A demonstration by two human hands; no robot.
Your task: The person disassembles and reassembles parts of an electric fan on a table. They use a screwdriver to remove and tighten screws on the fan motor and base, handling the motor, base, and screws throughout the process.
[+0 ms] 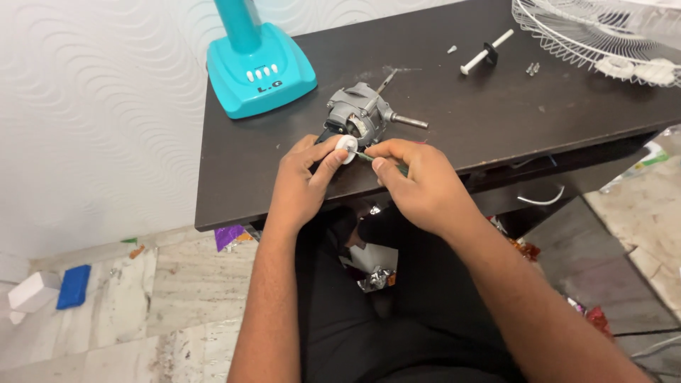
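Note:
A grey metal fan motor point(363, 112) with a shaft sticking out to the right lies on the dark wooden table point(496, 106). My left hand point(301, 181) pinches a small white round part point(346, 148) at the motor's near end. My right hand point(418, 184) grips a thin green-handled screwdriver point(376, 160), its tip pointing at the white part. Both hands rest at the table's front edge, just below the motor.
A turquoise fan base point(261, 67) with buttons stands at the table's back left. A white wire fan guard point(603, 35) lies at the back right, near a white pin point(486, 53) and small screws point(532, 68). Foil wrappers and a blue block point(73, 286) litter the floor.

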